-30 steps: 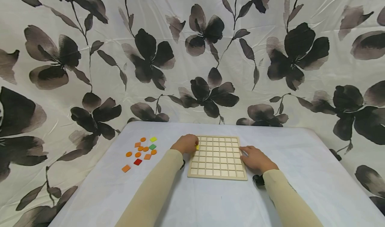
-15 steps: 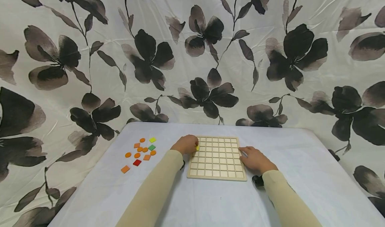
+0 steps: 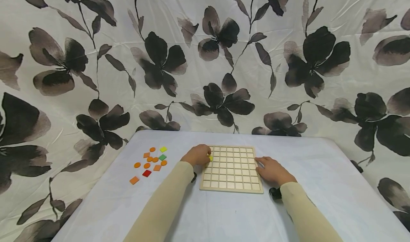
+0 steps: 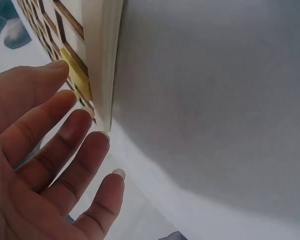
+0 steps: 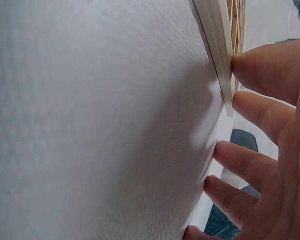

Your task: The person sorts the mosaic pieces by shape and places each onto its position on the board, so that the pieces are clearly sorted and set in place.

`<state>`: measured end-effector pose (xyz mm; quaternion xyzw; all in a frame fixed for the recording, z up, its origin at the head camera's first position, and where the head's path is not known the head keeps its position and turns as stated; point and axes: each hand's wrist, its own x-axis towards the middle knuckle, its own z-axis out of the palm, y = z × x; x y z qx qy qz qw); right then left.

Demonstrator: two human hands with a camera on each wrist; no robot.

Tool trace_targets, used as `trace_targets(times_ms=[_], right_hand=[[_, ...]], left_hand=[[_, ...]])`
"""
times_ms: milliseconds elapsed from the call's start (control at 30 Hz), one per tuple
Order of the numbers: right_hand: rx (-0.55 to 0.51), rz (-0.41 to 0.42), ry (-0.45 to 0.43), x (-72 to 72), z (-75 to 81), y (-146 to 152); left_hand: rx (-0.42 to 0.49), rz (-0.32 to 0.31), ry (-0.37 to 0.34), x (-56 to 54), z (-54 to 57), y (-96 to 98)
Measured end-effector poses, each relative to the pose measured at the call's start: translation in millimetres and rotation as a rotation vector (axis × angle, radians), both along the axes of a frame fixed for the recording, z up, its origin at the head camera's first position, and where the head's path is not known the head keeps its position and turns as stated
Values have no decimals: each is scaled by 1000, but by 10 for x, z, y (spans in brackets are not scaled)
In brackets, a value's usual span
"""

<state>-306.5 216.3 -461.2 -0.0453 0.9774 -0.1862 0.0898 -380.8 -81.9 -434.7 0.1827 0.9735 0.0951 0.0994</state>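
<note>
A square wooden grid board (image 3: 229, 171) lies on the table between both hands. At its left edge, toward the far corner, is my left hand (image 3: 197, 155). A yellow tile (image 4: 78, 78) sits in a cell along that edge, and the left thumb tip (image 4: 59, 65) overlaps it in the left wrist view. The other left fingers are spread and loosely bent beside the frame. My right hand (image 3: 271, 169) rests at the board's right edge. Its thumb (image 5: 245, 65) and index fingertip touch the wooden frame, while the remaining fingers extend down to the white cloth.
Left of the board lie several loose pieces: orange discs (image 3: 147, 166), orange squares (image 3: 134, 180), a red square (image 3: 146, 173), a green square (image 3: 162, 157) and another yellow square (image 3: 163, 149). A floral curtain (image 3: 221, 57) hangs behind the white table (image 3: 237, 217).
The left hand has eased slightly left, so a little more of the yellow tile shows beside its fingers. The right hand and board hold their places.
</note>
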Motion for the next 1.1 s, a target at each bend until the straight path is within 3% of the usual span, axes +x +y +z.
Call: trace_targets(times_ms=[400,867,1100], right_hand=[[5,-5,13,6,-35,14],[-4,-6,11,11,-36,7],[1,-1,6,5,-16,-1]], left_hand=[[17,59,30,77,42,-192],[-23,79,103,191,81,-504],[-44,115,89,277,91,-710]])
